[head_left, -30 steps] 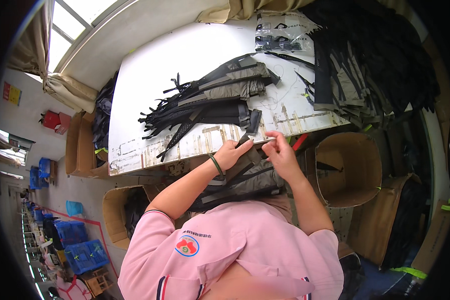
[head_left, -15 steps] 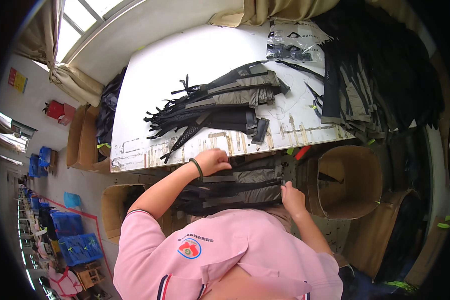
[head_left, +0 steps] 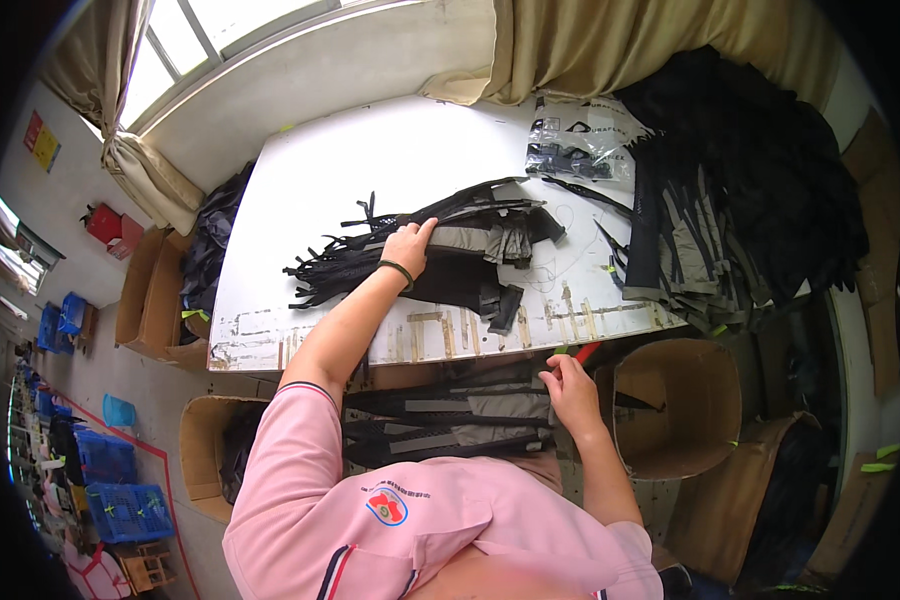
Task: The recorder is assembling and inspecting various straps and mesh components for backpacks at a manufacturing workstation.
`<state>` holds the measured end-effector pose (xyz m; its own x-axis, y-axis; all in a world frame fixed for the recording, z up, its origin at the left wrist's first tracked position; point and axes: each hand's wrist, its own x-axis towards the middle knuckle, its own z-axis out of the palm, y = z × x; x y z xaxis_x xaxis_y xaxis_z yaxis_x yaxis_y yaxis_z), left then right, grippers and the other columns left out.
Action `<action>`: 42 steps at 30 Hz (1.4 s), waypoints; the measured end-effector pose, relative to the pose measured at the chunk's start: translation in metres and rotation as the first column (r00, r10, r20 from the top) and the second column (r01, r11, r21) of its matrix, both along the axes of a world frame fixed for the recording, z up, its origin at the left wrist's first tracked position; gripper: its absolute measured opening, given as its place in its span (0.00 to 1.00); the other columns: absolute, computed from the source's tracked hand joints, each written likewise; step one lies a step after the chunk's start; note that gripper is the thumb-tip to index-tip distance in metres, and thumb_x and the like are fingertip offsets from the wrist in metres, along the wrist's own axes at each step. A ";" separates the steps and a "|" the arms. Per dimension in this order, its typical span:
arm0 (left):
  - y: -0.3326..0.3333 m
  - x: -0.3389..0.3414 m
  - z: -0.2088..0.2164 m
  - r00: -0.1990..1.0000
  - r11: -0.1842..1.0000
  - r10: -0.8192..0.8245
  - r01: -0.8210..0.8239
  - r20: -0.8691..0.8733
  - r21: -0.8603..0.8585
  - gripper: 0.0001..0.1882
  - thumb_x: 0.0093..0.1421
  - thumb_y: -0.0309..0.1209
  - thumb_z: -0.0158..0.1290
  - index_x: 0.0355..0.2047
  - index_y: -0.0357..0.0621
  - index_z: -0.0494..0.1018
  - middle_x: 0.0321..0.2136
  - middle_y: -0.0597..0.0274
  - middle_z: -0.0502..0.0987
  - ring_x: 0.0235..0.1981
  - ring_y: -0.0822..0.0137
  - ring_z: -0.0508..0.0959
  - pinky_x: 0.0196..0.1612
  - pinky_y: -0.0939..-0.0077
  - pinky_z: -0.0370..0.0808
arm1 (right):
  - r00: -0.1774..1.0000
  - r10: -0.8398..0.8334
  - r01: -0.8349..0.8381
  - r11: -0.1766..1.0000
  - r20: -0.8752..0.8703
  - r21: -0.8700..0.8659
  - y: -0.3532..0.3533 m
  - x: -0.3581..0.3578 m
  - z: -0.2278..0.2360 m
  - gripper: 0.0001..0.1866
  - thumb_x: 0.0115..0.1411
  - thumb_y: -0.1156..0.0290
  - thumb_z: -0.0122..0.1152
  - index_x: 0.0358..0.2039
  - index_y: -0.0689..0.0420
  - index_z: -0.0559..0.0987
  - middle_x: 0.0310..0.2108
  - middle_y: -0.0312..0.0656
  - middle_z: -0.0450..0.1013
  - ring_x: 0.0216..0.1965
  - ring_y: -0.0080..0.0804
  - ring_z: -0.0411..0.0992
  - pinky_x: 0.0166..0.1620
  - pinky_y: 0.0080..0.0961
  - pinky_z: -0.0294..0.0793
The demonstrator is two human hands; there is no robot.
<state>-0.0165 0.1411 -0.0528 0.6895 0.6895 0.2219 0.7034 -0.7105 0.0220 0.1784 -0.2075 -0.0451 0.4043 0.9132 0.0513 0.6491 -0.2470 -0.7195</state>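
Black-and-grey strips (head_left: 510,405) lay across the lap, lower centre of the frame, right hand (head_left: 575,395) half curled by their right end; couldn't tell if it pinched one. A cardboard box (head_left: 715,400) stood open at lower right. Left hand (head_left: 407,252) was mid-frame, loosely bent on a similar pile (head_left: 460,240), grip unclear too. That pile sat on a white table (head_left: 320,170), front edge streaked brown. Dark fabric heap (head_left: 760,170) upper right, beige curtain (head_left: 610,50) up top, window (head_left: 260,20) upper left.

Two hands (head_left: 407,250) (head_left: 574,394), one table (head_left: 320,165) (plus one bag (head_left: 575,140))
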 end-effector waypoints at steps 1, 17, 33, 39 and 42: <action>-0.003 -0.003 0.012 0.992 0.992 -0.063 0.051 0.107 0.113 0.40 0.43 0.24 0.60 0.58 0.51 0.61 0.37 0.55 0.73 0.39 0.54 0.75 0.40 0.64 0.73 | 1.000 0.019 -0.018 0.999 -0.009 0.048 0.005 -0.002 0.002 0.12 0.56 0.68 0.62 0.37 0.57 0.72 0.31 0.44 0.72 0.32 0.43 0.73 0.34 0.36 0.72; -0.120 -0.093 -0.024 0.993 0.980 -0.084 0.068 -0.082 -0.185 0.49 0.51 0.62 0.52 0.67 0.59 0.47 0.68 0.48 0.40 0.69 0.49 0.39 0.63 0.35 0.34 | 0.688 -0.236 0.404 0.910 -0.686 0.091 0.110 0.026 -0.046 0.12 0.63 0.65 0.55 0.41 0.59 0.71 0.23 0.39 0.71 0.19 0.25 0.70 0.23 0.24 0.70; -0.137 -0.014 0.076 0.720 0.788 -0.235 0.534 0.653 -0.306 0.24 0.50 0.30 0.57 0.49 0.39 0.69 0.43 0.48 0.74 0.49 0.47 0.72 0.52 0.57 0.68 | 0.809 0.378 -0.095 0.839 -0.451 0.535 0.091 -0.045 0.038 0.20 0.54 0.83 0.61 0.46 0.58 0.68 0.29 0.34 0.69 0.28 0.21 0.64 0.36 0.17 0.66; -0.169 0.020 0.088 0.794 0.838 -0.171 0.429 0.584 -0.337 0.17 0.56 0.44 0.54 0.24 0.42 0.70 0.23 0.50 0.75 0.28 0.48 0.76 0.30 0.58 0.72 | 0.997 -0.002 -0.031 0.897 0.074 0.442 0.068 -0.052 0.050 0.23 0.55 0.70 0.65 0.48 0.61 0.68 0.41 0.43 0.68 0.38 0.35 0.65 0.43 0.31 0.67; -0.182 0.023 0.083 0.757 0.870 -0.098 0.381 0.646 -0.314 0.14 0.54 0.41 0.56 0.28 0.43 0.68 0.21 0.53 0.75 0.26 0.48 0.76 0.29 0.57 0.70 | 0.998 -0.023 0.044 0.891 -0.053 0.452 0.069 -0.052 0.044 0.17 0.61 0.72 0.54 0.50 0.62 0.66 0.41 0.47 0.69 0.40 0.40 0.69 0.44 0.32 0.68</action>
<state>0.0062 -0.0413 0.0306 0.6668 0.6391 0.3833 0.2507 -0.6767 0.6923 0.1260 -0.1384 -0.0015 0.4461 0.7808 0.4375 0.6108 0.0917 -0.7865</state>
